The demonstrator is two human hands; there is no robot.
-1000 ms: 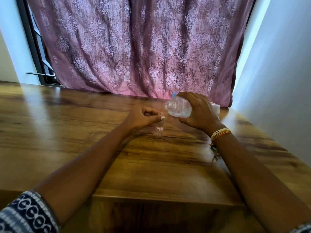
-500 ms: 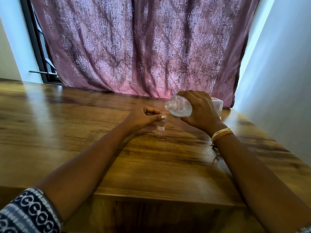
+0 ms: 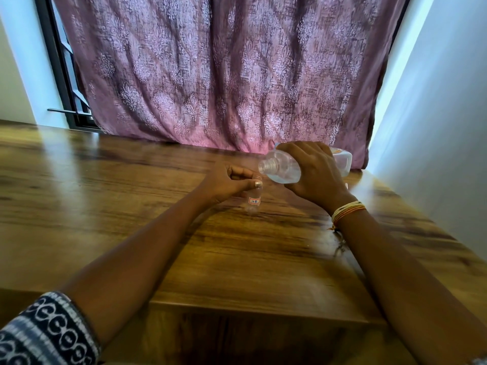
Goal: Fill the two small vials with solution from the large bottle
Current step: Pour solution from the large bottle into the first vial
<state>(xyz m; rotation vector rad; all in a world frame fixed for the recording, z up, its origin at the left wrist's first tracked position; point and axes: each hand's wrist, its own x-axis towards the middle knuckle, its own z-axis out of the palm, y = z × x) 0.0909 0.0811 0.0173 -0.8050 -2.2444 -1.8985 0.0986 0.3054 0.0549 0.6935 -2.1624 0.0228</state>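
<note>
- Pinching near its top, the left hand (image 3: 226, 184) holds a small vial (image 3: 254, 200) between thumb and curled fingers, a little right of the frame's centre; this grip is closed on the vial.
- Upright under the thumb, the vial is clear and carries a small white label with a red border; the marking on it reads something like "78", though it is too small to be sure.
- Whether the vial's base touches the table (image 3: 131, 206) or hangs just above it cannot be told.
- Wrapped over the body of the large bottle (image 3: 280, 167), the right hand (image 3: 315, 175) has its fingers curled around it from above; this grip is closed on the bottle.
- Tipped nearly on its side, the bottle is clear plastic with its open, threaded mouth pointing to the left of the frame, just above and right of the vial's top.
- Clear liquid lies along the lower side of the bottle; no stream at the mouth can be made out.
- Behind the right hand, the bottle's far end shows pale with an orange patch, right of centre.
- Yellow and orange threads (image 3: 347, 210) circle the right wrist.
- A patterned dark sleeve (image 3: 44, 335) shows in the lower left corner.
- A mauve patterned curtain (image 3: 224, 69) fills the upper middle of the frame behind the wooden table.
</note>
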